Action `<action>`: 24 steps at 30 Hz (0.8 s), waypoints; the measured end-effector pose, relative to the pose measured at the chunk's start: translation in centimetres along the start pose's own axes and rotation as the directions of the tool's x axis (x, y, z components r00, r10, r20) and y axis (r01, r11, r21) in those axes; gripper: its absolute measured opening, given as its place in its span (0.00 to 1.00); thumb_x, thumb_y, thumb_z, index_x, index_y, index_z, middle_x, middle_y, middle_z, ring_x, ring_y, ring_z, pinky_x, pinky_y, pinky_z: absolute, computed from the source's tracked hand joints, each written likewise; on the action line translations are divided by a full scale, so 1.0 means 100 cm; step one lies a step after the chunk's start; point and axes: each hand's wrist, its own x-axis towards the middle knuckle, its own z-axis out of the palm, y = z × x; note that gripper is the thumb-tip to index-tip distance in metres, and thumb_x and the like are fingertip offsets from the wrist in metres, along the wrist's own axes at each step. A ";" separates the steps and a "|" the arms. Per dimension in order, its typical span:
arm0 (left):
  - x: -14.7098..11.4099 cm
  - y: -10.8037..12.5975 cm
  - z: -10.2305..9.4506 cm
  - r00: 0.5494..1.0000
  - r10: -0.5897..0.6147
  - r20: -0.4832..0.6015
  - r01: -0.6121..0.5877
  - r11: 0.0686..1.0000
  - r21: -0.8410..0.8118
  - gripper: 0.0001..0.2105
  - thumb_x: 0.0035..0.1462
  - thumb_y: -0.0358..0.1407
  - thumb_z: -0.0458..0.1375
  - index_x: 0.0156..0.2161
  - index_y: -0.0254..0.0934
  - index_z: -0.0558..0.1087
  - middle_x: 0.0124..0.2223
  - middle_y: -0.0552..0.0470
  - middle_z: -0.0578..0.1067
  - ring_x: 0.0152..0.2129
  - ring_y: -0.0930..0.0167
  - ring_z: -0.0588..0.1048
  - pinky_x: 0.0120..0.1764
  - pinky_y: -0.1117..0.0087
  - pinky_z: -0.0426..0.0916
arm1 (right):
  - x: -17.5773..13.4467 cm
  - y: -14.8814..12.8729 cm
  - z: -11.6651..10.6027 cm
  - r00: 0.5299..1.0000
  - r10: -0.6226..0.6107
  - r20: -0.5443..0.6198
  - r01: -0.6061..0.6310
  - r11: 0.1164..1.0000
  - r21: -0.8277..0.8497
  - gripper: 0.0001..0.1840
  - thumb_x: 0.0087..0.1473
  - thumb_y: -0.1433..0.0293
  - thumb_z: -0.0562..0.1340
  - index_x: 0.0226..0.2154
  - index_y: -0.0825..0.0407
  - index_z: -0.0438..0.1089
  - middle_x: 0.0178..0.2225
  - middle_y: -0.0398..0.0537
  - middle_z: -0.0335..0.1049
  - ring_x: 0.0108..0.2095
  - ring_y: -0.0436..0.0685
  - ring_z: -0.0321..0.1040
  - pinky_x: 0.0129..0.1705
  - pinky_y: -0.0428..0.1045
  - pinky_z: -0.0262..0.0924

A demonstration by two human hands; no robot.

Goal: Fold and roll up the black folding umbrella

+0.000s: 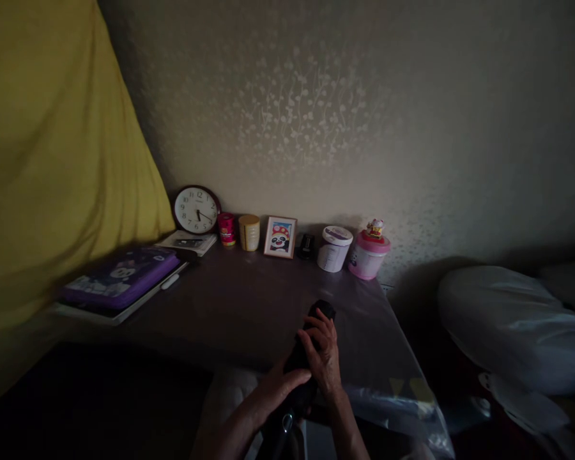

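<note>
Both my hands hold a long black object [322, 312], perhaps a folded umbrella, over the near edge of a dark table [239, 306]. My right hand [323, 354] wraps its upper part, fingers curled around it. Lower down, my left hand [278, 386] grips the object near a shiny metal part. Its top end points towards the wall.
Along the wall stand a round clock [196, 209], a red can [227, 229], a yellow jar [249, 232], a framed panda picture [280, 236], a white tub [334, 248] and a pink container [368, 254]. A purple case [119, 278] lies left. A yellow curtain [52, 160] hangs left; bedding [508, 319] lies right.
</note>
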 end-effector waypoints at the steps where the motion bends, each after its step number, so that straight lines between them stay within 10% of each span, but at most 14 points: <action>1: 0.001 -0.001 -0.001 1.000 0.002 -0.005 -0.002 1.000 0.016 0.26 0.49 0.42 0.52 0.55 0.39 0.60 0.28 0.56 0.75 0.20 0.73 0.72 0.26 0.73 0.67 | 0.001 -0.001 -0.001 1.000 -0.004 0.004 0.004 1.000 0.014 0.10 0.51 0.63 0.59 0.24 0.49 0.71 0.38 0.48 0.71 0.53 0.61 0.55 0.55 0.62 0.42; 13: 0.010 0.007 -0.021 0.956 0.271 -0.112 -0.232 0.933 0.275 0.27 0.48 0.32 0.54 0.55 0.39 0.59 0.50 0.54 0.70 0.47 0.69 0.68 0.49 0.70 0.61 | 0.007 -0.002 -0.018 0.956 0.285 0.071 -0.291 0.881 0.374 0.13 0.51 0.59 0.58 0.29 0.51 0.71 0.30 0.44 0.68 0.34 0.54 0.63 0.38 0.48 0.56; 24: 0.031 -0.017 -0.018 0.909 0.379 -0.174 -0.158 0.700 0.697 0.35 0.46 0.33 0.55 0.61 0.36 0.49 0.54 0.45 0.66 0.51 0.63 0.66 0.51 0.68 0.58 | 0.008 0.011 -0.001 0.988 0.050 0.147 -0.084 0.968 0.236 0.10 0.51 0.62 0.59 0.25 0.49 0.71 0.32 0.47 0.69 0.37 0.55 0.65 0.40 0.50 0.60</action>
